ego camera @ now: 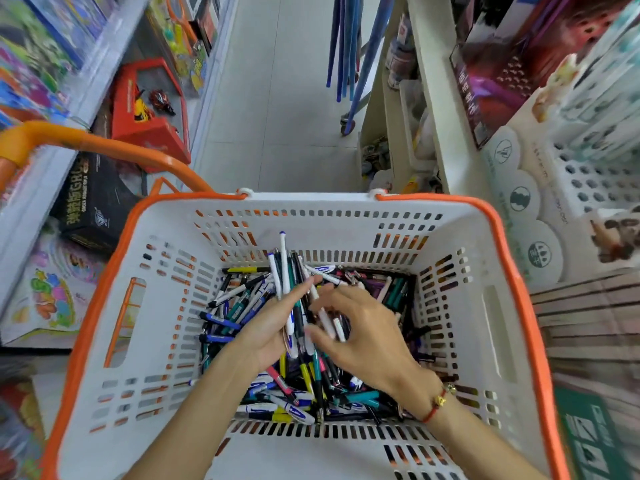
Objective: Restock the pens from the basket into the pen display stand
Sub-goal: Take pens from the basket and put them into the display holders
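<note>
While both hands [311,327] grip pens [284,271], basket [346,206] walls stand clear.

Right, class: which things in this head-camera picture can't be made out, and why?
- Pens low in the basket: buried under the pile.
- Pens in the left hand: count hidden by fingers and the right hand.
- Pen display stand: cut by the right edge, blurred.

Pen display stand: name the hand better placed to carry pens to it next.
Probably the right hand: the display stand lies on its side of the basket, and it already pinches white pens. The left hand holds the bundle.
</note>
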The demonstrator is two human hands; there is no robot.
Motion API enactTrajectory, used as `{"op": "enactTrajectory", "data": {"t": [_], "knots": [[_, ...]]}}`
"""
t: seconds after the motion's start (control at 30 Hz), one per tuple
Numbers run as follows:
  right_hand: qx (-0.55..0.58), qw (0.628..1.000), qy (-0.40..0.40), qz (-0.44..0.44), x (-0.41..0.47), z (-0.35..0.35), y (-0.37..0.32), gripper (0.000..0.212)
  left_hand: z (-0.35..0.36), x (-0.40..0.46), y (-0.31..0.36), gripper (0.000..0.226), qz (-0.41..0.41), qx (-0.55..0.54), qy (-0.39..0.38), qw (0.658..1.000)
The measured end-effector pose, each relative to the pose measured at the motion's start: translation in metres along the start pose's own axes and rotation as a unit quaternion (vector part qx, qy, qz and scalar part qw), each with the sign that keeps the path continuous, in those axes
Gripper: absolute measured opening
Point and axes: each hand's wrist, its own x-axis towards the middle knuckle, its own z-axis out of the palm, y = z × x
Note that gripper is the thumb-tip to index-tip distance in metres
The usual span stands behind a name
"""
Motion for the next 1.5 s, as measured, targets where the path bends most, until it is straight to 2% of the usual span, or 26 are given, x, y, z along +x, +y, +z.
{"op": "enactTrajectory", "data": {"t": [0.07, 0.13, 0.2, 0.27, 0.37, 0.43, 0.5, 0.6, 0.7, 0.83, 0.9, 1.0, 1.13, 1.23, 1.33, 1.5], "knots": [[0.035, 0.999, -0.003, 0.025, -0.005, -0.013, -0.006, 0.049, 0.010, -0.009, 0.009, 0.035, 0.001, 0.016, -0.008, 1.000], [0.080, 0.993, 0.062, 0.066, -0.009, -0.029, -0.009, 0.054, 0.022, -0.019, 0.021, 0.036, -0.005, 0.035, -0.025, 0.999], [0.099, 0.976, 0.153, 0.121, -0.010, -0.047, -0.012, 0.045, 0.036, -0.029, 0.033, 0.029, -0.012, 0.070, -0.052, 0.996], [0.123, 0.957, 0.190, 0.180, -0.006, -0.066, -0.016, 0.030, 0.050, -0.035, 0.043, 0.026, -0.012, 0.080, -0.093, 0.992], [0.216, 0.934, 0.109, 0.264, -0.004, -0.101, -0.024, 0.020, 0.080, -0.047, 0.055, 0.027, -0.014, 0.150, -0.140, 0.979], [0.268, 0.915, 0.060, 0.296, -0.006, -0.118, -0.029, 0.033, 0.101, -0.055, 0.057, 0.022, -0.020, 0.199, -0.171, 0.965], [0.300, 0.897, 0.069, 0.317, -0.014, -0.130, -0.032, 0.042, 0.122, -0.062, 0.056, 0.019, -0.015, 0.249, -0.191, 0.949], [0.325, 0.875, 0.116, 0.340, -0.030, -0.145, -0.037, 0.040, 0.145, -0.068, 0.048, 0.023, 0.023, 0.317, -0.206, 0.926], [0.271, 0.871, 0.158, 0.377, -0.053, -0.164, -0.044, 0.045, 0.170, -0.078, 0.035, 0.023, 0.035, 0.333, -0.238, 0.912], [0.197, 0.867, 0.261, 0.376, -0.089, -0.184, -0.049, 0.047, 0.203, -0.097, 0.023, 0.021, 0.024, 0.343, -0.299, 0.890], [0.155, 0.862, 0.303, 0.375, -0.105, -0.196, -0.053, 0.041, 0.218, -0.105, 0.019, 0.025, 0.014, 0.356, -0.318, 0.879], [0.048, 0.855, 0.366, 0.365, -0.127, -0.213, -0.056, 0.033, 0.242, -0.114, 0.013, 0.026, 0.014, 0.349, -0.324, 0.879], [0.078, 0.831, 0.448, 0.321, -0.151, -0.236, -0.061, 0.029, 0.276, -0.116, 0.003, 0.034, 0.056, 0.321, -0.313, 0.892], [0.101, 0.812, 0.489, 0.302, -0.168, -0.263, -0.059, 0.028, 0.303, -0.119, -0.003, 0.024, 0.068, 0.285, -0.292, 0.911], [0.135, 0.774, 0.555, 0.271, -0.179, -0.286, -0.052, 0.023, 0.322, -0.115, -0.007, 0.022, 0.076, 0.255, -0.284, 0.921], [0.136, 0.715, 0.651, 0.217, -0.181, -0.321, -0.034, 0.016, 0.340, -0.106, -0.009, 0.014, 0.110, 0.268, -0.280, 0.915]]}}
